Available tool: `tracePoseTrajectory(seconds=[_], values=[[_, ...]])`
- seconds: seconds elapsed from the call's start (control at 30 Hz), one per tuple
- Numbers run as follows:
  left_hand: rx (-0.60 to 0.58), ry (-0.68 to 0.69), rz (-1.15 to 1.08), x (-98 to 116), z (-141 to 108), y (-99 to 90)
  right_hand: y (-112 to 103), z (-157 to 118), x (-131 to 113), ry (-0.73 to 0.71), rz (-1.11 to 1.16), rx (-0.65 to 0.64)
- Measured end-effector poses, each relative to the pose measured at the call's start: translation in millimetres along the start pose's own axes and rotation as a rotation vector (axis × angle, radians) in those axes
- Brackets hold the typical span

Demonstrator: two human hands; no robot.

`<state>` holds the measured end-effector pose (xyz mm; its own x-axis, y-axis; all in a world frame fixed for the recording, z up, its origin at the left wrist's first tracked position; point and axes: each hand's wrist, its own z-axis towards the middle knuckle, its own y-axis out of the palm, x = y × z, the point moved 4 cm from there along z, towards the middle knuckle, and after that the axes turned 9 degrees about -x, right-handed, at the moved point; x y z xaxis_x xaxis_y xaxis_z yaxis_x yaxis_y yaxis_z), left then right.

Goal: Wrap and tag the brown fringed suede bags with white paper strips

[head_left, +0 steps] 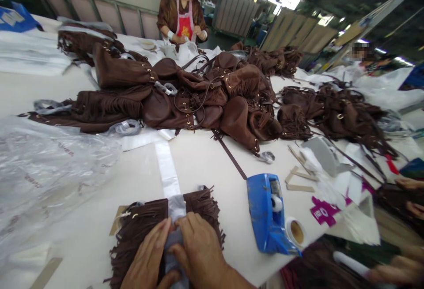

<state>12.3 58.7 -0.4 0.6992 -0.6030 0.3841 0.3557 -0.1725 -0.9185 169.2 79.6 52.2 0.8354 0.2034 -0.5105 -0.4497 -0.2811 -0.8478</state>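
Note:
A dark brown fringed suede bag (142, 223) lies on the table just in front of me, a fringe at each side. A whitish plastic strip (168, 170) runs lengthwise down its middle and on across the tabletop. My left hand (149, 253) presses on the bag from the left, its fingers bent on the strip's edge. From the right, my right hand (200, 247) grips the strip between thumb and fingers. Both hands nearly meet over the strip and hide part of it and of the bag. To the right stands a blue tape dispenser (263, 218) beside a tape roll (296, 231).
Piled brown bags (198, 90) stretch across the white table (212, 161). Clear printed plastic bags (56, 170) lie at left. Cardboard strips (300, 187) and purple tags (323, 212) lie at right. A co-worker (183, 15) stands opposite; another person's hand (397, 271) shows at lower right.

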Motion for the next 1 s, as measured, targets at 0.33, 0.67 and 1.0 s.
tracePoseTrajectory(seconds=[0.33,0.67,1.0], values=[[-0.01,-0.052,0.018,-0.8,-6.7,9.9,8.7,-2.0,20.0,0.082,0.249,0.03],[0.027,-0.07,0.061,4.9,-9.7,9.9,6.3,-0.8,20.2,0.104,0.289,0.069],[0.042,-0.182,-0.075,5.4,-12.3,9.6,2.1,3.8,22.3,0.171,0.296,0.049]])
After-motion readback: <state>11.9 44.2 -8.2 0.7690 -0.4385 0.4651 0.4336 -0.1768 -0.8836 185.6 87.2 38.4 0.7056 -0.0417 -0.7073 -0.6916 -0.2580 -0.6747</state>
